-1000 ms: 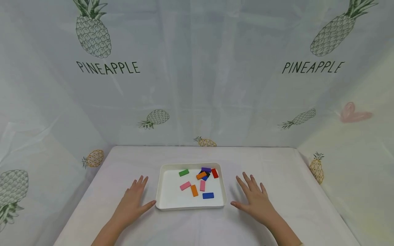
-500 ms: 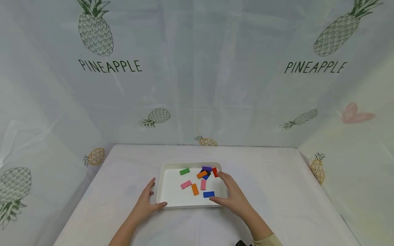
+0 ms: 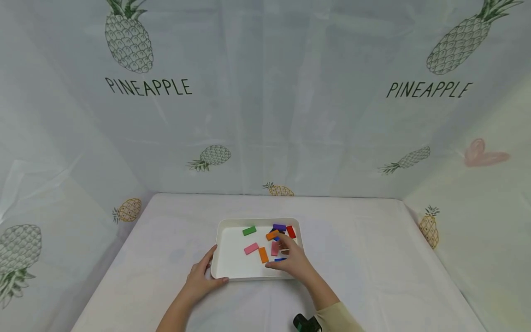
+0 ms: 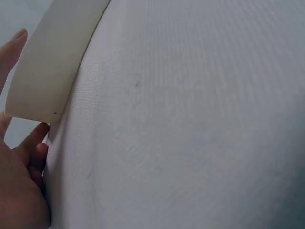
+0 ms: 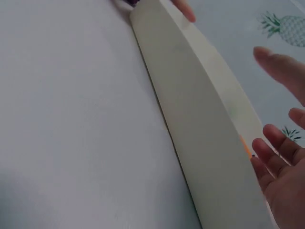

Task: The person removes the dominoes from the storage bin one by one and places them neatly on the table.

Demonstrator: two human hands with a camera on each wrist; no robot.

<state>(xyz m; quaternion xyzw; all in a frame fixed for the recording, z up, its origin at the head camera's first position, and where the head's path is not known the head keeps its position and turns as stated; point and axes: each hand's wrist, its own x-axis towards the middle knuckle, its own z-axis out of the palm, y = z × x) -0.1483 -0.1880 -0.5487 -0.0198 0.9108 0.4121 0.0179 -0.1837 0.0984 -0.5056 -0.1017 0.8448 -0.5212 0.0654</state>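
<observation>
A shallow white tray (image 3: 232, 265) lies on the table with small coloured rectangular blocks in it. My left hand (image 3: 198, 282) holds its front left corner, thumb over the front rim and fingers along the left side; the left wrist view shows curled fingers below that corner. Over the tray's right half is my right hand (image 3: 296, 263), thumb and fingers apart, nothing between them. It partly covers a blue block (image 3: 280, 259) and a pink block (image 3: 274, 248). Its index fingertip is right at a pile topped by an orange block (image 3: 272, 235). The right wrist view shows spread fingers above the tray wall (image 5: 190, 105).
Also in the tray are a green block (image 3: 249, 230), another pink block (image 3: 251, 248), a second orange block (image 3: 263, 255), a purple block (image 3: 280, 227) and a red block (image 3: 291, 231). White cloth (image 3: 373, 240) covers the table. Pineapple-print curtains (image 3: 274, 115) enclose it.
My right hand has moved left from beside the tray to over its blocks. My left hand has moved right and taken hold of the tray's front left corner.
</observation>
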